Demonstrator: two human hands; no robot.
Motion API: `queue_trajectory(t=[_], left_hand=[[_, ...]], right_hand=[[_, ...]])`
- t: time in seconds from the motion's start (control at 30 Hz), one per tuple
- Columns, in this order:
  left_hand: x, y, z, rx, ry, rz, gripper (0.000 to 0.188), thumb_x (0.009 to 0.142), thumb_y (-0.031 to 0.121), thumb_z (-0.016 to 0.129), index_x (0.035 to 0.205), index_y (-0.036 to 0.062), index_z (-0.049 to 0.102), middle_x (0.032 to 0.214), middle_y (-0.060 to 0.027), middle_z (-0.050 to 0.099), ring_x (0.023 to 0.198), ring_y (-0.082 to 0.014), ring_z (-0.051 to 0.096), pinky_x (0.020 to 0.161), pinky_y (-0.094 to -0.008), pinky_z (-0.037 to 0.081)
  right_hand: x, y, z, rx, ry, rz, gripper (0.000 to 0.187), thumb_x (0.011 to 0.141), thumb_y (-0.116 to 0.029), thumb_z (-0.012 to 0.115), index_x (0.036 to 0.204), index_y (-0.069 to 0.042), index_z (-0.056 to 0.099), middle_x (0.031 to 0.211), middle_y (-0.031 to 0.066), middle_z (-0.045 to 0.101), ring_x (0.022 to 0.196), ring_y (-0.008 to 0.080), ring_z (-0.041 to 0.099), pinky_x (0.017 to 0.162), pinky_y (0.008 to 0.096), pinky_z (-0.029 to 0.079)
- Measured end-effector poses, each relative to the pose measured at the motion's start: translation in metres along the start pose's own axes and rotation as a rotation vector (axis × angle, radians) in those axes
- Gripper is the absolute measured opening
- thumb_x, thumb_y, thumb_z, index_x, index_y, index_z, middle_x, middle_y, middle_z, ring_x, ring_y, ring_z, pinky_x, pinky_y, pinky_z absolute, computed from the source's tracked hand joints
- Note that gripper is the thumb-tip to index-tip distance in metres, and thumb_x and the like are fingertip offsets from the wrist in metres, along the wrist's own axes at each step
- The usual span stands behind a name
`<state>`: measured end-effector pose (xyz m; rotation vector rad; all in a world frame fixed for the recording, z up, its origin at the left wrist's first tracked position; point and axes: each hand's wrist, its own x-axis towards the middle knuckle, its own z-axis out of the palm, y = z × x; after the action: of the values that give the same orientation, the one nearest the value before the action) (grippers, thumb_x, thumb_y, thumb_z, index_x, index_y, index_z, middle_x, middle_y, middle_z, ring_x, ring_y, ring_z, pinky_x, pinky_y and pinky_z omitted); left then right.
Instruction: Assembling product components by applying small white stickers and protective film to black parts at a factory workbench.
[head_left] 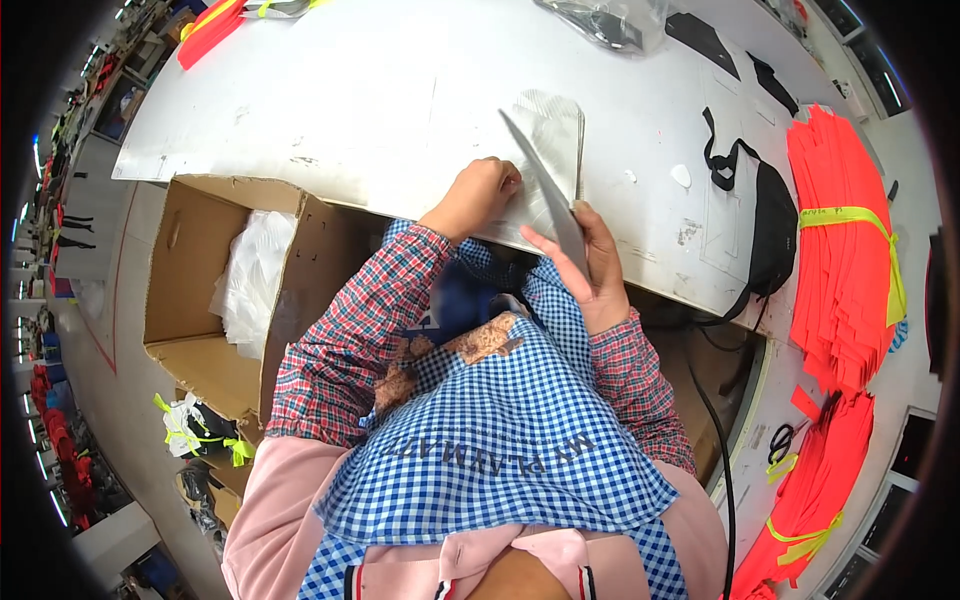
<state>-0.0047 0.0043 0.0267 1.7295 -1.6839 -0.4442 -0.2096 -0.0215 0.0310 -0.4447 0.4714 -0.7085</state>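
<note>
In my right hand (pixel 600 265) a thin, flat grey piece (pixel 548 180) with a pointed far end is held on edge, between thumb and fingers. To its left, at the table's front edge, is my left hand (pixel 482 195). Its fingers are curled together, and whatever they hold, if anything, is hidden. Under and between the hands lies a stack of shiny, see-through grey sheets (pixel 560 118), partly covered by the grey piece.
A cardboard box (pixel 200 215) with clear plastic pieces (pixel 255 280) stands left of the white table (pixel 330 90). A black bag (pixel 770 225) with straps lies on the right. Beyond it are bundled orange-red strips (pixel 835 270); scissors (pixel 782 440) lie below. A black cable (pixel 722 440) hangs nearby.
</note>
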Motion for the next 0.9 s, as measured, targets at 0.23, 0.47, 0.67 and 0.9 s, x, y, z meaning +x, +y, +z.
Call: queue_trajectory(t=[0.23, 0.47, 0.67, 0.9], left_hand=[[-0.002, 0.003, -0.003, 0.008, 0.009, 0.009, 0.016, 0.085, 0.01, 0.063, 0.089, -0.0021, 0.072, 0.084, -0.0239, 0.067, 0.077, -0.0384, 0.066, 0.073, -0.0413, 0.054], [-0.006, -0.003, -0.003, -0.113, 0.009, -0.001, 0.016, 0.084, 0.01, 0.063, 0.092, -0.0021, 0.072, 0.088, -0.0229, 0.067, 0.079, -0.0362, 0.066, 0.076, -0.0397, 0.053], [-0.012, 0.012, -0.02, -0.205, -0.14, -0.062, 0.028, 0.081, 0.014, 0.07, 0.104, -0.0019, 0.069, 0.095, -0.0193, 0.067, 0.086, -0.0339, 0.065, 0.077, -0.0378, 0.054], [-0.034, 0.033, -0.002, 0.17, -0.073, 0.253, 0.025, 0.081, 0.018, 0.069, 0.1, 0.0019, 0.066, 0.093, -0.013, 0.063, 0.087, -0.0329, 0.064, 0.076, -0.0407, 0.055]], right_hand=[[-0.001, 0.005, -0.005, -0.095, 0.043, -0.142, 0.018, 0.096, -0.021, 0.06, 0.105, -0.006, 0.061, 0.104, 0.0066, 0.066, 0.099, 0.019, 0.064, 0.098, 0.0456, 0.049], [0.007, 0.001, -0.028, -0.07, 0.147, -0.205, 0.024, 0.096, -0.027, 0.059, 0.109, -0.007, 0.062, 0.111, 0.006, 0.063, 0.109, 0.0169, 0.057, 0.097, 0.0366, 0.048], [0.006, 0.009, -0.054, -0.113, -0.087, -0.361, 0.043, 0.092, -0.004, 0.064, 0.131, 0.0, 0.047, 0.12, 0.0099, 0.056, 0.112, 0.0179, 0.053, 0.099, 0.0321, 0.043], [0.01, 0.005, -0.045, -0.257, 0.001, -0.354, 0.033, 0.093, -0.007, 0.062, 0.124, -0.001, 0.051, 0.118, 0.0085, 0.058, 0.11, 0.0167, 0.055, 0.101, 0.0378, 0.044]])
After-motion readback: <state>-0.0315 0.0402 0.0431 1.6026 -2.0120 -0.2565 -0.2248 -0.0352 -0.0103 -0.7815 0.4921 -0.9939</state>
